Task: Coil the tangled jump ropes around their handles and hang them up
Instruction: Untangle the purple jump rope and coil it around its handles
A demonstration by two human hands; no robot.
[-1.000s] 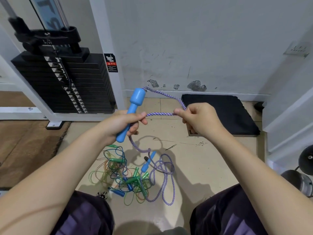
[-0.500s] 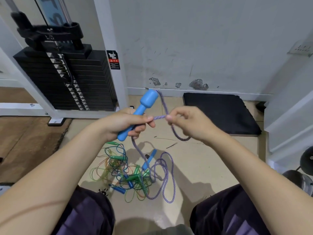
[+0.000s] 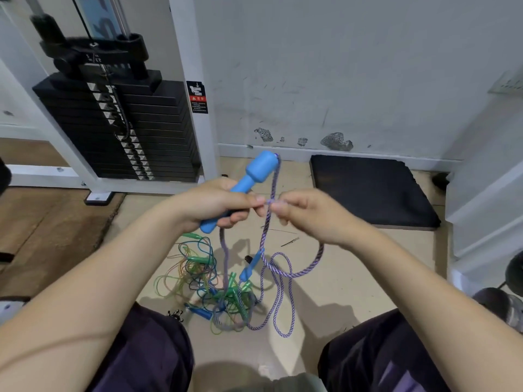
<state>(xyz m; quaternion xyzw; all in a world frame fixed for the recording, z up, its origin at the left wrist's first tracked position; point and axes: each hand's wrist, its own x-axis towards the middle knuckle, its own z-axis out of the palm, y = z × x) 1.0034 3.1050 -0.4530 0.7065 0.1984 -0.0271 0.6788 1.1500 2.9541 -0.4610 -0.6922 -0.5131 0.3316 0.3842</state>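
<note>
- Since the frame a second earlier, the right hand [image 3: 307, 215] had drawn in toward the left hand [image 3: 210, 203] until their fingertips almost met, and the purple rope [image 3: 272, 193], formerly stretched sideways between them, now fell in a steeper line from the handle's head.
- Left-hand fingers were clenched around the lower shaft of the blue handle [image 3: 249, 179], thumb lying along it; the handle's long axis ran from lower left to upper right, thick head pointing up and away from the person.
- Right-hand thumb and forefinger pinched the rope just beside the left thumb tip, the other fingers curled loosely under.
- From the pinch, the rope dropped in a slack loop under the right wrist and ran to the floor [image 3: 353, 278], where it joined the tangle of thin ropes [image 3: 209, 281], green, blue and orange, near the person's knees; a second blue handle [image 3: 252, 264] lay at the tangle's edge.
- By my judgement the first wrap was only starting: the pinched rope lay right of the shaft and crosswise to it, so the right hand, being the nearer, would need to carry it over and around that axis while the left held steady.
- Nothing was coiled or hung yet; a weight stack [image 3: 121, 128] and black mat [image 3: 370, 188] stood by the wall.
</note>
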